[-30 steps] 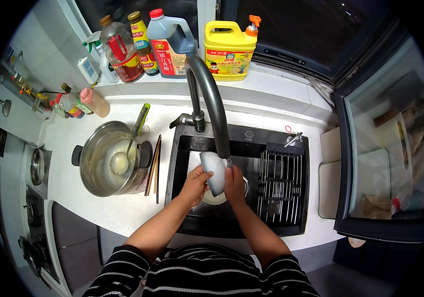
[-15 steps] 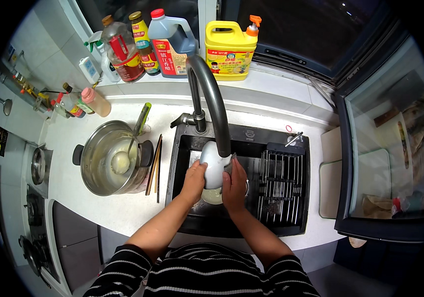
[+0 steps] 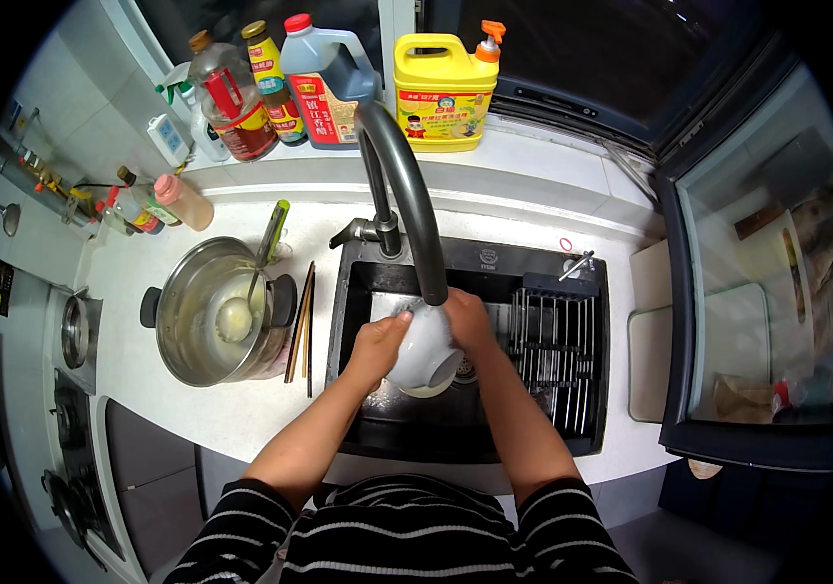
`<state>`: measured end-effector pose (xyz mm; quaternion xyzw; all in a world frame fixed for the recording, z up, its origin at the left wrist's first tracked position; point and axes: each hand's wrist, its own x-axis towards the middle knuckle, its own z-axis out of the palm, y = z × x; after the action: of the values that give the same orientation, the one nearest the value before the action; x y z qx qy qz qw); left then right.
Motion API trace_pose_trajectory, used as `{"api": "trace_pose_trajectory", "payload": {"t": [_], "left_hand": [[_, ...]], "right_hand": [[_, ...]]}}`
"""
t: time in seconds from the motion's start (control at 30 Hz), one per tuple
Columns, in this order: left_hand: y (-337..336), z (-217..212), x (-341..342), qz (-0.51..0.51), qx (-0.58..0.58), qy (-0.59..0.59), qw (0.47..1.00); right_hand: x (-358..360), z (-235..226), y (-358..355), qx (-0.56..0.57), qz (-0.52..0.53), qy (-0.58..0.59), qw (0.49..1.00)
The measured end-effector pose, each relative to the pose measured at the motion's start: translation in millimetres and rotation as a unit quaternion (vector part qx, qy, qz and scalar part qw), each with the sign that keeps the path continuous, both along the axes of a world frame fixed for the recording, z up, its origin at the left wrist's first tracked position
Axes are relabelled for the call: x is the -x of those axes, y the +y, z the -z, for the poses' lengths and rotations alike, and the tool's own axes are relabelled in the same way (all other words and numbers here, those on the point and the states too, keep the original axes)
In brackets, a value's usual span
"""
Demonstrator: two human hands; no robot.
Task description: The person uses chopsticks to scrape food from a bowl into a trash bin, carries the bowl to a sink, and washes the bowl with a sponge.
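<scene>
Evidently the step in hand is rinsing or wiping: a white bowl [image 3: 423, 350] is held tilted in the sink [image 3: 416, 433], just below the tip of the faucet [image 3: 409, 195], which arches down from twelve o'clock. Whether water is running I cannot tell. The next move, I judge, calls for turning the bowl so its whole surface gets cleaned, without letting a wet rim slip.

The left hand [image 3: 378, 350] is at the bowl's nine o'clock; its grip is closed on the edge, thumb laid along the near side, fingers mostly hidden beneath. The right hand [image 3: 468, 321] is against the bowl at about one o'clock, back of the hand uppermost; its fingers are out of sight behind the bowl, so how tight that grip is, or whether it has a cloth, cannot be told. The bowl's foot faces four o'clock.

The forearms come in from seven and five o'clock, converging on the bowl. On the bench [image 3: 241, 414] toward nine o'clock is a steel pot [image 3: 181, 346].
</scene>
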<state>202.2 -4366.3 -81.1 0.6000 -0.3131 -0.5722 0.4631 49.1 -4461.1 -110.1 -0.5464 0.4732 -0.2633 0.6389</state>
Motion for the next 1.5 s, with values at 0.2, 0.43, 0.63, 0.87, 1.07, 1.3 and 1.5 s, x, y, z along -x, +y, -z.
{"api": "trace_pose_trajectory", "payload": {"t": [0.2, 0.43, 0.63, 0.87, 1.07, 1.3, 1.5], "left_hand": [[-5.8, -2.1, -5.0, -0.187, -0.155, 0.357, 0.902], [-8.1, 21.3, -2.3, -0.284, -0.138, 0.393, 0.864], [4.8, 13.0, 19.4, -0.178, -0.141, 0.374, 0.899], [15.0, 15.3, 11.5, -0.128, -0.113, 0.322, 0.931], [20.5, 17.2, 7.0, -0.157, -0.102, 0.369, 0.91], [18.6, 6.8, 16.3, -0.225, -0.103, 0.468, 0.848], [24.0, 17.5, 19.9, -0.17, -0.072, 0.452, 0.873]], "right_hand": [[13.9, 24.7, 46.5, -0.181, 0.195, -0.301, 0.916], [-19.1, -19.0, 91.5, 0.441, 0.095, 0.233, 0.862], [-19.5, -26.0, 56.7, 0.46, -0.09, 0.253, 0.846], [8.0, 5.5, 60.8, 0.122, 0.052, 0.15, 0.98], [16.8, -5.1, 82.8, 0.122, 0.178, 0.063, 0.974], [6.7, -34.9, 95.1, 0.415, 0.046, 0.135, 0.899], [7.4, -28.6, 84.0, 0.484, 0.001, 0.168, 0.859]]}}
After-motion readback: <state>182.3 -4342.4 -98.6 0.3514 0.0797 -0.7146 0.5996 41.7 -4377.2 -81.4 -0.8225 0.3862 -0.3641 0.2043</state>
